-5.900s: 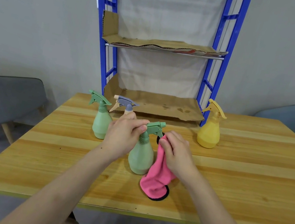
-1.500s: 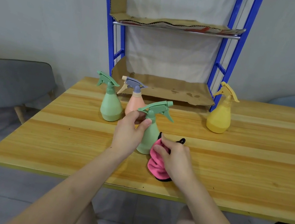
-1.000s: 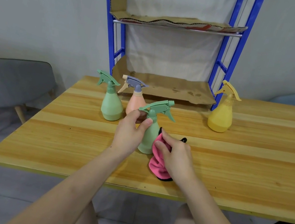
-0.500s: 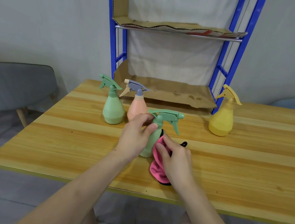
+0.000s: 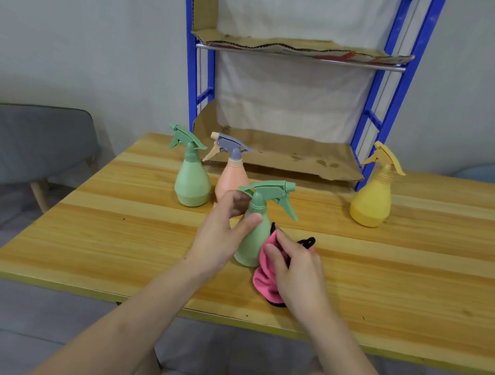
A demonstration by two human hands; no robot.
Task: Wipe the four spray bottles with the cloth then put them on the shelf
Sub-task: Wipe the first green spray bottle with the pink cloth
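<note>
While the head view looks down along both forearms, the left hand pinches the near green bottle high up. Its thumb lies on the bottle's shoulder and its fingers curl behind the neck, just under the trigger head. That hold probably steadies the bottle upright so it does not slide or tip while it is rubbed. The right hand grips the pink cloth, bunched in curled fingers, and presses it against the right side of the bottle's body, with the loose end trailing onto the worktop.

This bottle stands on its base straight out from the shelf and well apart from it, nearer the person. It is pale matte green and pear-shaped, with a darker green trigger head whose nozzle points right. I cannot tell from this view whether it holds liquid.

The far green bottle and the peach bottle stand close together just in front of the shelf's left post. The yellow bottle stands just beside its right post. None of the four is on the shelf yet, so the wiping looks to be at an early stage.
</note>
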